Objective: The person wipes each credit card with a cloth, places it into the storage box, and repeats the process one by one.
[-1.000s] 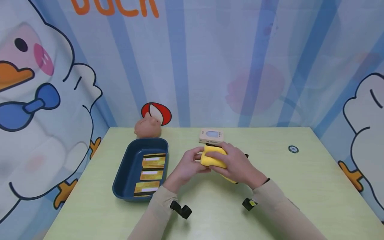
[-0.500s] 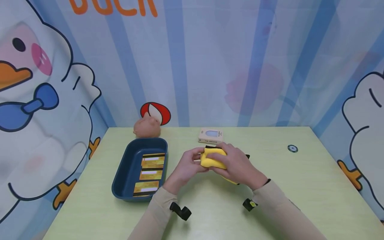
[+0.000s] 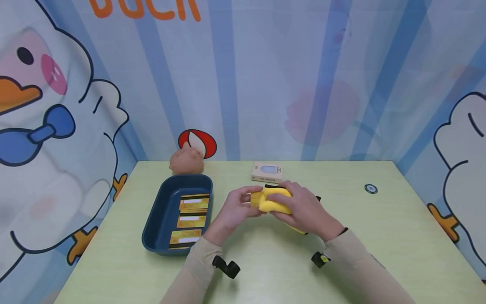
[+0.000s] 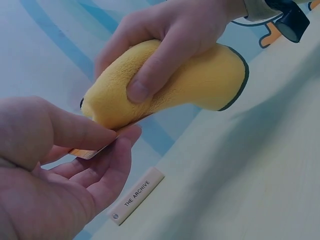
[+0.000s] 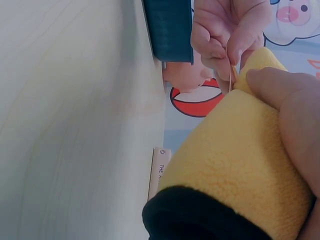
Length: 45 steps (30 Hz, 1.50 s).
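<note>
My left hand (image 3: 233, 210) pinches one end of a thin gold card (image 3: 255, 199) between thumb and fingers, above the table. My right hand (image 3: 306, 207) grips a yellow cloth (image 3: 276, 205) with black edging, folded over the card's other part, which is hidden. In the left wrist view, the card's corner (image 4: 87, 152) shows below the thumb, and the fluffy cloth (image 4: 122, 85) bunches under the right fingers. From the right wrist view, the card is seen edge-on beside the cloth (image 5: 235, 145).
Left of the hands stands a dark blue tray (image 3: 157, 223) with several gold cards (image 3: 191, 219) along its right side. A pink pig figure (image 3: 187, 161) sits behind it. A small box (image 3: 267, 173) lies beyond the hands, and a round chip (image 3: 371, 188) at right.
My right hand and the cloth have slid slightly right, baring more of the gold card's left end. My left hand has kept its pinch, nearly in place.
</note>
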Available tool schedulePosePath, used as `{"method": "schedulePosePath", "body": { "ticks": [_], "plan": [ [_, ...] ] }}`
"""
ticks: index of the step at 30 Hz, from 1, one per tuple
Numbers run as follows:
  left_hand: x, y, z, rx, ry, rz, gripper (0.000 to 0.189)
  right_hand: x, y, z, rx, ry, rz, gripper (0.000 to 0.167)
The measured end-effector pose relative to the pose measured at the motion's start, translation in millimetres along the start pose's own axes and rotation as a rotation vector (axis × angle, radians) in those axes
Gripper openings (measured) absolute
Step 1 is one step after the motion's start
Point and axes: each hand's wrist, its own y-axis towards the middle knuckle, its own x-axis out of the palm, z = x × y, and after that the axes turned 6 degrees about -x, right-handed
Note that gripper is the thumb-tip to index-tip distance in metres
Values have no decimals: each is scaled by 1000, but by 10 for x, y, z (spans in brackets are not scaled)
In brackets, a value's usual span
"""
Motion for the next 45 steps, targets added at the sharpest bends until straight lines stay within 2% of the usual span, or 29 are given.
{"method": "schedulePosePath", "body": {
  "ticks": [15, 26, 35, 41, 45],
  "plan": [
    [-40, -12, 50, -9, -17, 42, 57, -39, -113, 98, 36, 51, 18, 32],
    [-93, -68, 115, -45, -22, 52, 57, -64, -198, 189, 75, 45, 19, 34],
    [-106, -67, 84, -76, -33, 39, 58, -72, -251, 213, 84, 56, 42, 35],
    [-109, -69, 46, -88, -53, 65, 64, -100, -287, 238, 129, 55, 43, 36],
    [-104, -62, 21, -83, -47, 85, 60, -116, -306, 248, 148, 52, 36, 37]
  ]
}}
